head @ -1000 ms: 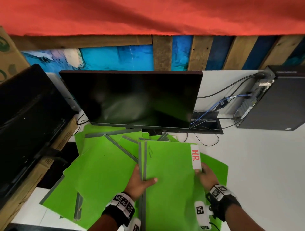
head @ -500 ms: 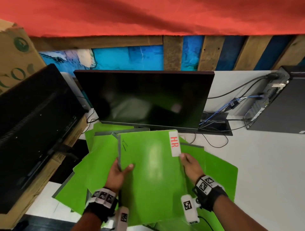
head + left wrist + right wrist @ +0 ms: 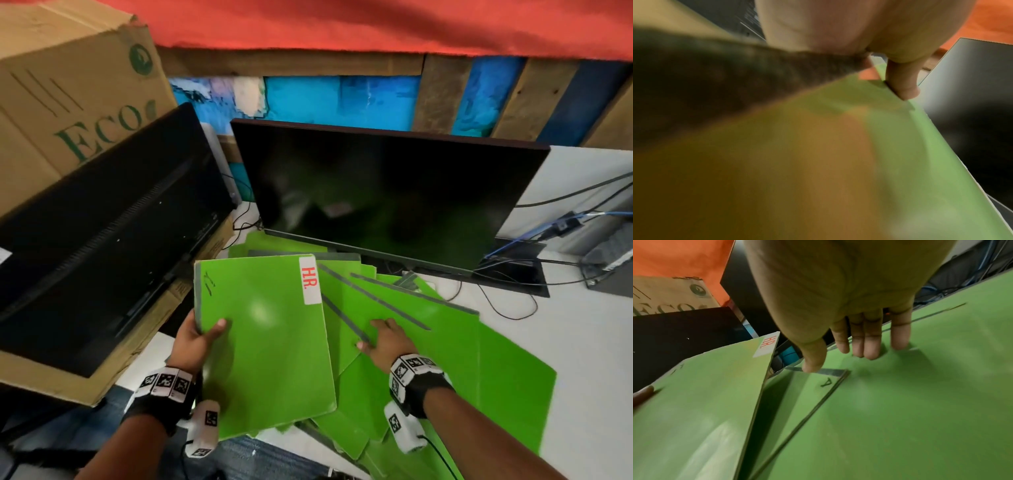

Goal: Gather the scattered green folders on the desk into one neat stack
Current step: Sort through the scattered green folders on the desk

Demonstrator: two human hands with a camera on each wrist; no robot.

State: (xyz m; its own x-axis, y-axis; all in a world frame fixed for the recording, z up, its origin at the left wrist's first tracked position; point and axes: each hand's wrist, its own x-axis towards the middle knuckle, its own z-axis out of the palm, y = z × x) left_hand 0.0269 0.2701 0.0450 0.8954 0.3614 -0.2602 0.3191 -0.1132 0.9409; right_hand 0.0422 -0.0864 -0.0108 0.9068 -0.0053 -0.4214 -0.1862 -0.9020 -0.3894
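A green folder with a white "HR." label is lifted off the pile, tilted. My left hand grips its left spine edge, thumb on top of the cover. Several more green folders lie fanned out on the white desk to the right. My right hand rests flat on these folders with straight fingers, apart from the HR folder.
A black monitor stands right behind the folders. A second dark screen lies on cardboard boxes at the left. Cables and a dark stand plate sit at the right rear.
The HR folder has been carried left and lifted in my left hand. My right hand has let go of its right edge and come down flat on the fanned folders.
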